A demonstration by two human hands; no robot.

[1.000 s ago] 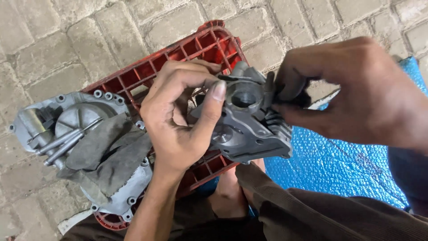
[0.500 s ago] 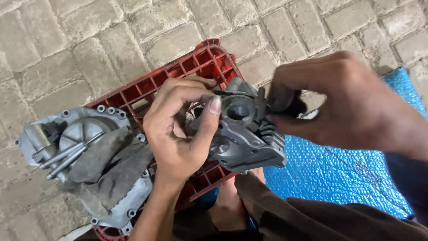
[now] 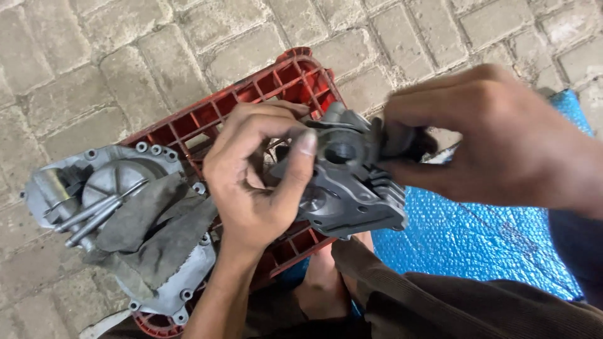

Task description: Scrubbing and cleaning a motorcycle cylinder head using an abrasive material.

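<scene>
Fingers of your left hand (image 3: 257, 182) curl around the grey finned metal casting (image 3: 352, 188), thumb laid up its near face and the wrist running down toward six o'clock; that grasp is closed on the part. Your right hand (image 3: 502, 144) comes in from three o'clock, palm down, its fingertips pinched tight on a small dark piece (image 3: 402, 141) at the casting's two o'clock edge. The casting sits held in the air at the middle of the view, above the red plastic crate (image 3: 264, 94). At nine o'clock from your left hand, a grey engine cover (image 3: 119, 176) rests on the crate's far end, with a grey rag (image 3: 157, 232) draped across it and two metal rods (image 3: 94, 216) lying beside the rag. Blue bubble sheet (image 3: 477, 238) spreads at four o'clock on the paving stones (image 3: 94, 63).
</scene>
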